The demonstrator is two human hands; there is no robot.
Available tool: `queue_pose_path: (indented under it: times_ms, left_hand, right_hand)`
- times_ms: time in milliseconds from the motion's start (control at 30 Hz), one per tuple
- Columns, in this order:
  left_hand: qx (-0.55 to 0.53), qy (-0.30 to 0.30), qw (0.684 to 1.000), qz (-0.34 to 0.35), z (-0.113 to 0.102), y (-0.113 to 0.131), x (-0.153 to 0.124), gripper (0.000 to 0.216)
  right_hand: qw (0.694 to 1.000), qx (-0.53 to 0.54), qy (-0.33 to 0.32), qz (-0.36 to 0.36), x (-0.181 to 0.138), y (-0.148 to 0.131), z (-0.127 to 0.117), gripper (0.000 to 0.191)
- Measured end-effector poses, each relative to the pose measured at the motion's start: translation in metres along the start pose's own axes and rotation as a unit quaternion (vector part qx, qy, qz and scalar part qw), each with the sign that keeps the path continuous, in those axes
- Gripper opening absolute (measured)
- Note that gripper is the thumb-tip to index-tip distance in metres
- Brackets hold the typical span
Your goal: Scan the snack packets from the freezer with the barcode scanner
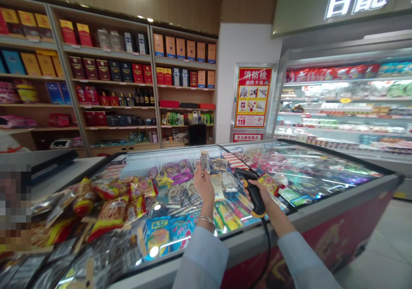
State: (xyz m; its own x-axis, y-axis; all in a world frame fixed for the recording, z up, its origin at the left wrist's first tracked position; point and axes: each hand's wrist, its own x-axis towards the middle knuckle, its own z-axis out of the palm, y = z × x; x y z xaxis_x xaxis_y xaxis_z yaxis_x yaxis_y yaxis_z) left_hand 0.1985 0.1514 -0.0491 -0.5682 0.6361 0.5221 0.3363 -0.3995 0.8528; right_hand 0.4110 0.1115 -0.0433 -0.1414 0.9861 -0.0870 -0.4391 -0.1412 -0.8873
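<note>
My left hand, with a bracelet at its wrist, is raised over the chest freezer. Its fingers are closed on a small packet with a pale, greyish printed face; the exact kind cannot be read. My right hand grips the handle of a black and yellow barcode scanner, its head angled left towards the packet but apart from it. A black cable hangs from the scanner's handle. Below both hands, wrapped frozen goods lie in the freezer.
Red and yellow snack bags are heaped at the left, nearer to me. Shelves of boxed bottles line the back wall. A red fire-hydrant notice hangs beside a lit refrigerated display. At the far left, a person is partly in view.
</note>
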Motion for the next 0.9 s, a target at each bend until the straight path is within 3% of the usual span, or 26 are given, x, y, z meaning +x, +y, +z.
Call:
queue_pose_path:
  times_ms: [267,400,500,633,767,900]
  left_hand:
    - [-0.048,0.024,0.998,0.018,0.003,0.008,-0.002,0.040]
    - [-0.034,0.028,0.999,0.028,-0.022,0.031,0.005,0.041]
    - [0.022,0.073,0.997,0.030,-0.067,0.044,0.021,0.041]
    - [0.094,0.105,0.989,0.043,-0.150,0.047,0.045,0.041]
    - [0.183,0.184,0.963,0.069,-0.231,0.033,0.060,0.041]
    - [0.246,0.244,0.929,0.134,-0.293,0.008,0.057,0.041]
  right_hand:
    - [1.000,-0.019,-0.014,0.014,0.006,0.004,-0.006,0.020]
    - [0.999,-0.026,-0.030,0.009,0.004,0.005,-0.002,0.019]
    - [0.998,-0.014,-0.054,-0.003,0.000,0.004,0.014,0.018]
    - [0.994,0.019,-0.097,-0.037,0.003,0.011,0.057,0.018]
    - [0.990,0.055,-0.125,-0.040,0.016,0.039,0.113,0.020]
    - [0.982,0.082,-0.169,-0.007,0.029,0.072,0.162,0.020]
